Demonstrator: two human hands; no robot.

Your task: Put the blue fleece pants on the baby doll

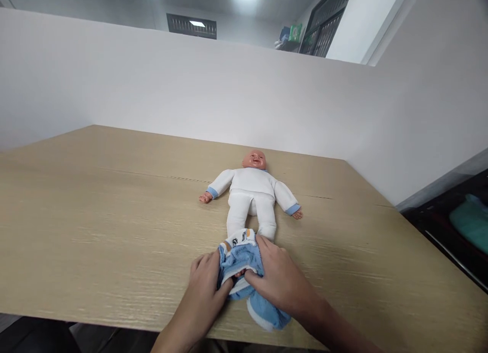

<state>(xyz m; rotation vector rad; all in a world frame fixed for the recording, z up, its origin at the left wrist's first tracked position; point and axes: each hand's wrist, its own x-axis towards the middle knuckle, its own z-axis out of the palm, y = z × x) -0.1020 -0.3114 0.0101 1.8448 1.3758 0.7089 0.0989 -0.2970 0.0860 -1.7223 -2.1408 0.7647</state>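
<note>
A baby doll [251, 180] in white with light blue cuffs lies on its back on the table, head away from me and arms spread. Bunched at its lower legs is a small blue and white garment [241, 259], probably doll trousers, with a printed white band. My left hand [206, 277] grips the garment's left side, thumb at the opening. On the other side, my right hand [277, 271] pinches the cloth with its thumb tucked at the same opening. A bit of the doll's foot shows inside the opening. The other foot is hidden. One blue leg of the garment [267, 310] hangs toward me.
The wooden table [133, 216] runs back to a low white partition [183, 89]. Its front edge lies just below my hands. At right, a dark container or shelf [450, 211] holds teal cloth [470, 221] beside the table's edge.
</note>
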